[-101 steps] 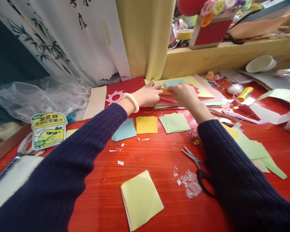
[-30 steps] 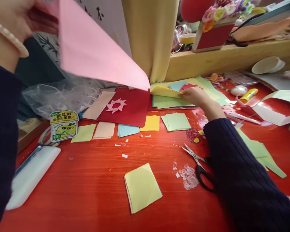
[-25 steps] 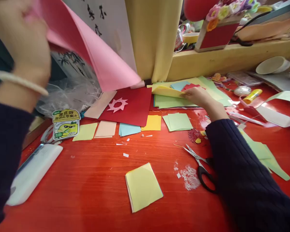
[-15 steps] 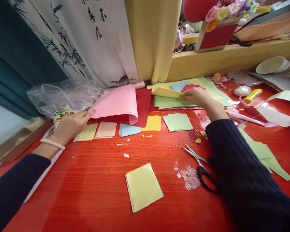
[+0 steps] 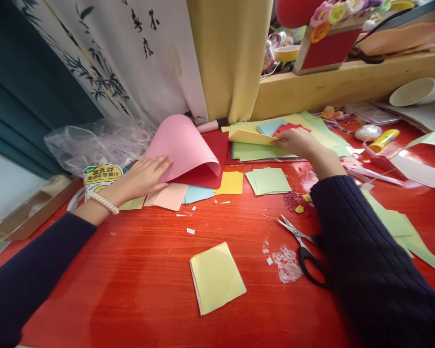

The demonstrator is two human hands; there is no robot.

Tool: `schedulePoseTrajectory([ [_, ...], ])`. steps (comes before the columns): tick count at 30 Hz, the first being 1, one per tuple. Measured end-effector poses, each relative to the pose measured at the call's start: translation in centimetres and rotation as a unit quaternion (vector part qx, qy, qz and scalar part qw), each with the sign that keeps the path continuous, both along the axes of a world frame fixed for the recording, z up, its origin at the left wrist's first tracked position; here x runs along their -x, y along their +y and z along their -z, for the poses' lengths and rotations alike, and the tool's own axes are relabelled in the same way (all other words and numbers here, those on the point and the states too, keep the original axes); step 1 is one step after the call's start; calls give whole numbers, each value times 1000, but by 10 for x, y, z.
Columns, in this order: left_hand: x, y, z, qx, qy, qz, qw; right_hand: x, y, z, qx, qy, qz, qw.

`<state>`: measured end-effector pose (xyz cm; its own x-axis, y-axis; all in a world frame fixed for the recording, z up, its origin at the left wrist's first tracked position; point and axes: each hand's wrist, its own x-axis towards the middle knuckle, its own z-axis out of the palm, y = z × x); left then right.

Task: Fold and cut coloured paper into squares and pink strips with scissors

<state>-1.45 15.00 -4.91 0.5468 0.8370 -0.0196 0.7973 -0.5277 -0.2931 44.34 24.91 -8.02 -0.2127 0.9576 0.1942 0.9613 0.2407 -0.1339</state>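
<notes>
A large pink sheet of paper [image 5: 183, 145] bulges in a loose curl over the red paper [image 5: 223, 145] at the back of the table. My left hand [image 5: 145, 180], wearing a pale bracelet, rests against the pink sheet's near left edge with its fingers stretched out. Farther right, my right hand [image 5: 297, 142] pinches the front edge of a yellow sheet of paper [image 5: 252, 137], keeping it raised off the green sheets [image 5: 261, 151] below. Small blue [image 5: 270, 127] and red paper pieces [image 5: 290, 127] lie on the yellow sheet beside my right fingers.
Blue [image 5: 199, 194], orange-yellow [image 5: 230, 183] and green paper squares [image 5: 270, 181] lie in a row. A pale yellow stack [image 5: 218, 279] lies nearer. Black-handled scissors [image 5: 304, 249] and white scraps [image 5: 287, 264] are on the right. A clear plastic bag [image 5: 97, 142] sits back left.
My left hand has taken the pink sheet off the right-hand pile, swung it left and laid it over the red paper, loosening its grip. My right hand has kept holding the yellow sheet.
</notes>
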Motion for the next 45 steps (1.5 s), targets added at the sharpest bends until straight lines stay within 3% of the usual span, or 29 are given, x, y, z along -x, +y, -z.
schedulePoseTrajectory([
  [7, -18, 6, -18, -4, 53, 94, 994, -1, 2, 1, -2, 0, -8, 1000],
  [10, -21, 9, -17, -14, 62, 134, 989, -2, 3, 1, -3, 0, -9, 1000],
  [16, -44, 22, -9, -26, 76, 151, 985, 0, 1, 0, -2, -2, -10, 1000],
  [18, -55, 25, -9, -34, 91, 132, 987, 0, -1, -1, -1, -1, -11, 1000],
  [23, -72, 36, -12, -30, 130, 9, 991, 4, -6, -4, -14, 5, 4, 1000],
  [28, -77, 32, -14, -10, 133, -8, 991, 9, -11, -7, -33, 14, 19, 999],
  [39, -48, 14, -47, -24, 156, -71, 985, 9, -11, -6, -29, 16, 33, 999],
  [42, -29, 13, -46, -22, 162, -82, 983, 10, -11, -6, -32, 11, 35, 999],
  [45, 4, 13, -34, 2, 168, -74, 983, 11, -11, -6, -33, 6, 40, 999],
])
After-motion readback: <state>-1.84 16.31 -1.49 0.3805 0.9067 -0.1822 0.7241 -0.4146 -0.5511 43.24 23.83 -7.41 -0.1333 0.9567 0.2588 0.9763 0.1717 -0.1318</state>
